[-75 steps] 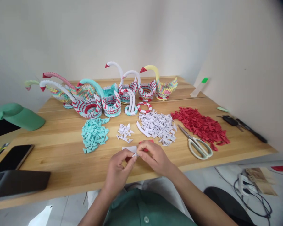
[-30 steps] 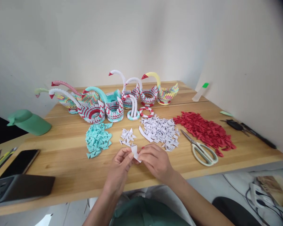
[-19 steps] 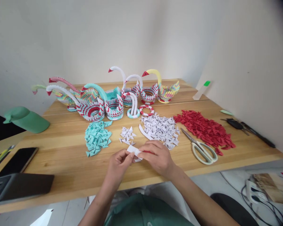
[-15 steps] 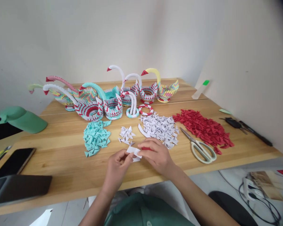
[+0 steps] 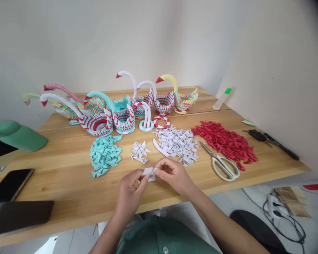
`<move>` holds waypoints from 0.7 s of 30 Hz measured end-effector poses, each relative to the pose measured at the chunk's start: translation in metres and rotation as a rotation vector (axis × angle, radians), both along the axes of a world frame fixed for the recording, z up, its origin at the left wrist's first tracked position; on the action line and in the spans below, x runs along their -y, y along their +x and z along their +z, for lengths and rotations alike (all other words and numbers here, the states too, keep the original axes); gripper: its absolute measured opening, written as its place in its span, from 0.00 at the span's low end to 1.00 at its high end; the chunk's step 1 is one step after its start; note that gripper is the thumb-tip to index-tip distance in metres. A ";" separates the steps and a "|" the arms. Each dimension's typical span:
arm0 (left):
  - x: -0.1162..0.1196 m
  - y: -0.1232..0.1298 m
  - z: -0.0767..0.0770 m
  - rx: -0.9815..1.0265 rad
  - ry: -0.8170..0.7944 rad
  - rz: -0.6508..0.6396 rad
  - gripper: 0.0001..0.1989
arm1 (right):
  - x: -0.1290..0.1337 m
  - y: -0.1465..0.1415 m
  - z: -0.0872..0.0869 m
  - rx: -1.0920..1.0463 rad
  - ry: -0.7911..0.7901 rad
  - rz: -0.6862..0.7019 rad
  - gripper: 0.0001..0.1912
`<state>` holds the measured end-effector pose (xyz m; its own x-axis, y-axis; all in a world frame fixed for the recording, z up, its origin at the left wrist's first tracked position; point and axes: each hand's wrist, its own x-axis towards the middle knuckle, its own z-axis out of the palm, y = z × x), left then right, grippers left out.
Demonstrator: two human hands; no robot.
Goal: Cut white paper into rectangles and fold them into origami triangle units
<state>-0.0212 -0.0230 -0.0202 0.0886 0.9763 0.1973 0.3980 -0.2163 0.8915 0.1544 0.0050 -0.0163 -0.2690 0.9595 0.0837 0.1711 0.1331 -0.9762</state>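
Observation:
Near the front edge of the wooden table [image 5: 69, 208], my left hand [image 5: 131, 187] pinches a small white paper piece [image 5: 147, 171]. My right hand [image 5: 175, 174] is closed, its thumb and index finger at the right end of that same paper. More white paper [image 5: 152, 178] shows just below it, partly hidden by the fingers. Behind my hands lie a few white folded triangles [image 5: 140, 150] and a larger white pile [image 5: 178, 144]. A turquoise pile [image 5: 105, 154] sits to the left, a red pile [image 5: 226, 141] to the right.
Several paper swans [image 5: 98, 121] stand at the back, beside a red and white ring [image 5: 161, 122]. Scissors [image 5: 224, 167] lie right of my hands. A phone [image 5: 10, 185], a dark box [image 5: 21, 216] and a green object [image 5: 18, 135] are on the left; keys [image 5: 258, 135] lie far right.
The paper between my hands sits at a changed angle, and my right fingers now pinch its end. The whole view has shifted slightly, with table items appearing further left.

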 end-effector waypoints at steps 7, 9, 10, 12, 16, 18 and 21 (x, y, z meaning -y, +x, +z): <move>0.000 0.005 -0.008 0.191 -0.134 0.011 0.10 | 0.001 -0.009 -0.002 -0.072 0.011 -0.066 0.08; -0.002 0.008 -0.011 0.318 -0.206 0.026 0.09 | 0.003 -0.014 -0.003 -0.128 -0.002 -0.086 0.09; -0.003 0.009 -0.013 0.379 -0.236 0.032 0.09 | 0.004 -0.016 -0.005 -0.155 -0.010 -0.093 0.09; -0.006 0.011 -0.014 0.479 -0.282 0.041 0.10 | 0.006 -0.019 -0.007 -0.204 -0.033 -0.099 0.09; -0.010 0.009 -0.012 0.607 -0.328 0.033 0.13 | 0.007 -0.019 -0.008 -0.253 -0.070 -0.050 0.10; -0.012 0.004 -0.009 0.595 -0.333 0.029 0.13 | 0.006 -0.016 -0.005 -0.186 -0.081 0.014 0.12; -0.013 -0.002 -0.004 0.442 -0.332 -0.007 0.11 | 0.003 -0.009 0.003 -0.056 -0.056 0.087 0.17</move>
